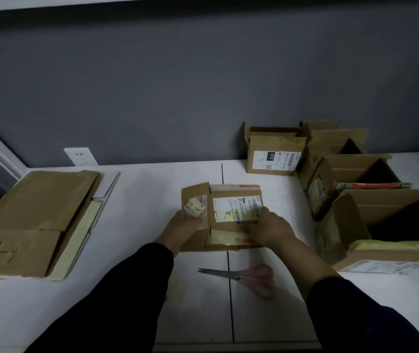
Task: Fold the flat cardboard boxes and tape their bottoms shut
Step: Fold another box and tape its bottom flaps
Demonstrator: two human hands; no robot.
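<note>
A small flattened cardboard box (228,200) with a white shipping label lies on the white table (139,205) in the middle. My left hand (185,224) grips its left flap, which carries a small sticker. My right hand (269,225) holds the box's right edge near the label. Both forearms in dark sleeves reach in from the bottom. Scissors with pink handles (239,276) lie on the table just in front of the box, between my arms.
A stack of large flat cardboard boxes (32,217) lies at the left. Several folded open boxes (371,200) stand along the right side, and one labelled box (274,154) stands at the back. A grey wall with a socket (81,156) runs behind.
</note>
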